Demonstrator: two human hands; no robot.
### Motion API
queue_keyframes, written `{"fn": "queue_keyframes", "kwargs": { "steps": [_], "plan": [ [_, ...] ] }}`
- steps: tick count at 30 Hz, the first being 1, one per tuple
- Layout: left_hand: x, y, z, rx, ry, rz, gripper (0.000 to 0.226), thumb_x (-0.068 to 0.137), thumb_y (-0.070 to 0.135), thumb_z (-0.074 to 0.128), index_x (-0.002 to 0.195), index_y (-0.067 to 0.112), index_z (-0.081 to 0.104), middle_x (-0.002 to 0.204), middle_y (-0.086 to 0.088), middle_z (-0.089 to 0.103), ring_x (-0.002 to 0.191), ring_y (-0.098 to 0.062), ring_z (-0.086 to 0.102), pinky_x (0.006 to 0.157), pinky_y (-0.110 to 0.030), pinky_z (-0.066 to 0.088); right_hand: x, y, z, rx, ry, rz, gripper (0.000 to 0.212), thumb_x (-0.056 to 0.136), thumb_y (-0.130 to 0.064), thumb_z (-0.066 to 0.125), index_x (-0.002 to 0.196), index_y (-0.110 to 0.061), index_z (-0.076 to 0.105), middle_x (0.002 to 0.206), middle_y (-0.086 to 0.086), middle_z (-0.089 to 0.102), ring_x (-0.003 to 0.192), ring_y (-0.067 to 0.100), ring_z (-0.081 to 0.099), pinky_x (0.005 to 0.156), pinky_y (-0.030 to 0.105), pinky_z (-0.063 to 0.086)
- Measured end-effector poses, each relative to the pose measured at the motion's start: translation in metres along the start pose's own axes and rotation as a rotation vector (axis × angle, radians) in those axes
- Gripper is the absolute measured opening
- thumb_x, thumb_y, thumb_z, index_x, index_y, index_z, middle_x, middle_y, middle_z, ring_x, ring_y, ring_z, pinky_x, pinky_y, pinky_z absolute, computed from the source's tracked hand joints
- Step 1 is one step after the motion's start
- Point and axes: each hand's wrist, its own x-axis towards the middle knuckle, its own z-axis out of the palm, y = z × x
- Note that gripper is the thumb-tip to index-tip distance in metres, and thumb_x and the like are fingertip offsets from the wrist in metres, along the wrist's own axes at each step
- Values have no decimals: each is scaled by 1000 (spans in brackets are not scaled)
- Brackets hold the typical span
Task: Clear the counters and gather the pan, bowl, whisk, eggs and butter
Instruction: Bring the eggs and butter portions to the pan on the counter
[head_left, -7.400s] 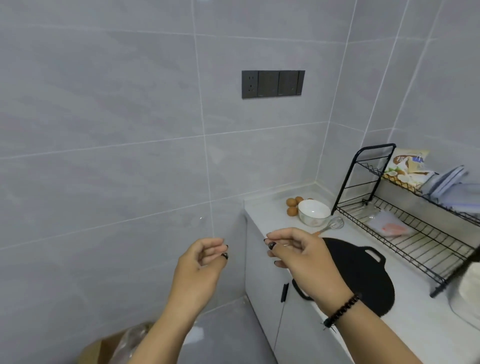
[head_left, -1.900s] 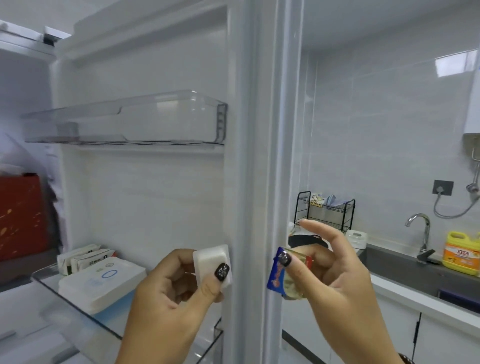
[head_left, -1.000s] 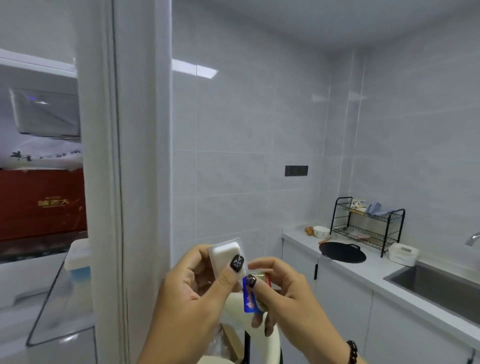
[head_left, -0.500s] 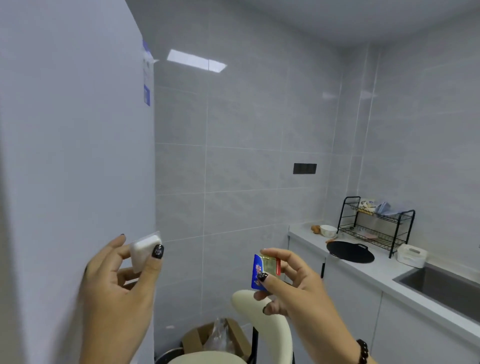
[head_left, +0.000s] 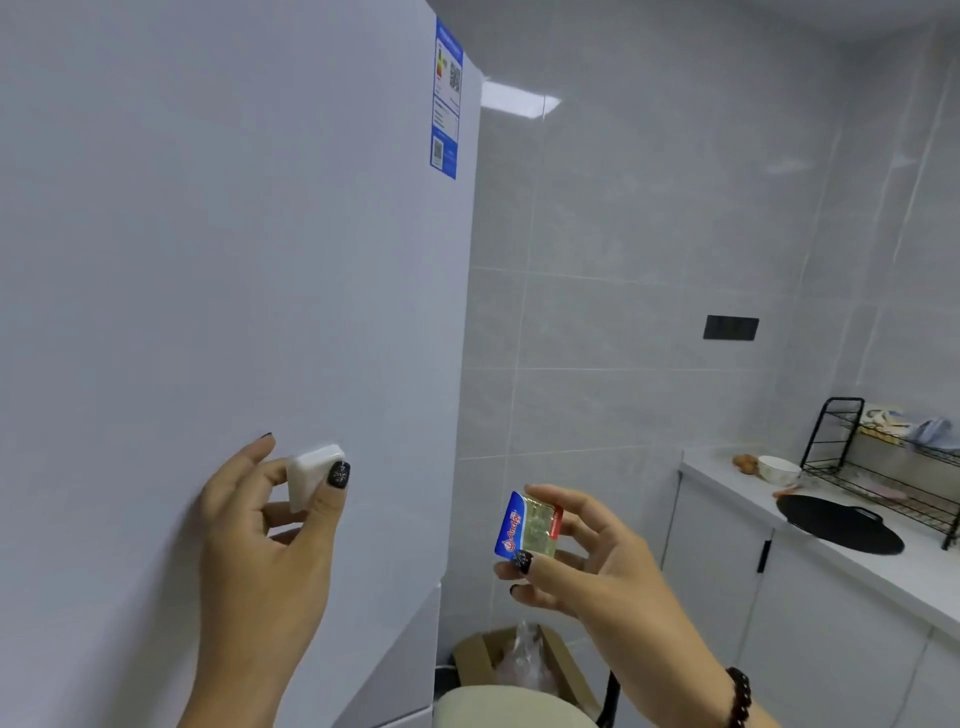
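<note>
Fridge door (head_left: 218, 260) shut now, open shelves from a couple seconds back gone from view. Left hand (head_left: 270, 525) pinching a small white butter tub (head_left: 310, 475), knuckles near the door; right hand (head_left: 582, 566) pinching the peeled blue foil lid (head_left: 527, 525). Butter fetched, probably. Pan (head_left: 841, 525), bowl (head_left: 777, 469), eggs (head_left: 745, 462) waiting on the far counter (head_left: 883, 571).
</note>
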Motion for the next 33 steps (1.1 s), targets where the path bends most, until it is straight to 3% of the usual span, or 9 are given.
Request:
{"fn": "queue_keyframes", "kwargs": {
  "steps": [3, 5, 7, 11, 14, 21, 26, 30, 33],
  "plan": [
    [24, -6, -18, -34, -28, -75, 17, 68, 55, 64, 81, 45, 62, 137, 16, 48, 84, -16, 65, 71, -27, 44, 16, 4, 25, 2, -18, -3, 46, 82, 14, 60, 108, -23, 63, 108, 10, 61, 79, 26, 73, 61, 27, 58],
    [35, -7, -28, -98, -80, -148, 16, 67, 56, 67, 82, 51, 63, 111, 10, 69, 82, -17, 67, 70, -27, 45, 26, 7, 38, 19, -28, -13, 46, 81, 16, 59, 106, -23, 63, 106, 10, 61, 78, 27, 73, 61, 27, 58],
    [38, -6, -32, -151, -147, -186, 26, 66, 51, 69, 89, 38, 67, 83, 12, 74, 75, -16, 70, 70, -26, 48, 31, 9, 46, 30, -36, -28, 48, 79, 16, 62, 106, -24, 64, 108, 11, 61, 79, 27, 73, 62, 27, 58],
    [32, -9, -22, -274, -284, -263, 30, 66, 35, 72, 91, 20, 72, 84, 11, 75, 70, -16, 74, 67, -24, 57, 34, 12, 51, 55, -2, -83, 49, 74, 13, 68, 107, -23, 64, 103, 8, 66, 80, 27, 73, 64, 28, 59],
    [21, -15, -8, -371, -400, -354, 26, 72, 22, 72, 96, 13, 72, 84, -2, 77, 80, -19, 75, 78, -32, 56, 34, 15, 44, 80, 58, -105, 45, 74, 13, 68, 106, -20, 66, 92, 4, 72, 79, 29, 73, 65, 28, 60],
    [5, -19, 35, -603, -560, -532, 46, 60, 20, 74, 103, 4, 70, 91, -13, 76, 92, -24, 73, 71, -20, 59, 26, 18, -2, 91, 173, -132, 47, 77, 14, 66, 110, -19, 66, 104, 11, 69, 83, 33, 72, 64, 31, 57],
    [-17, -9, 82, -779, -676, -675, 40, 66, 21, 68, 100, -1, 71, 96, -17, 75, 93, -26, 73, 69, -23, 60, 14, 25, -46, 80, 273, -91, 44, 83, 11, 61, 109, -23, 68, 105, 11, 68, 84, 32, 72, 66, 32, 56],
    [-45, -7, 129, -839, -770, -811, 25, 65, 17, 66, 76, -3, 77, 91, -21, 74, 70, -18, 73, 59, -22, 60, -2, 35, -84, 127, 389, -65, 40, 85, 11, 58, 105, -21, 71, 98, 11, 70, 82, 35, 71, 63, 30, 56],
    [-68, -13, 162, -823, -870, -870, 13, 68, 2, 66, 74, -1, 77, 86, -23, 74, 60, -17, 70, 51, -21, 58, -12, 46, -111, 146, 482, -45, 40, 84, 11, 58, 103, -21, 72, 99, 12, 70, 82, 37, 71, 62, 30, 56]
  ]
}}
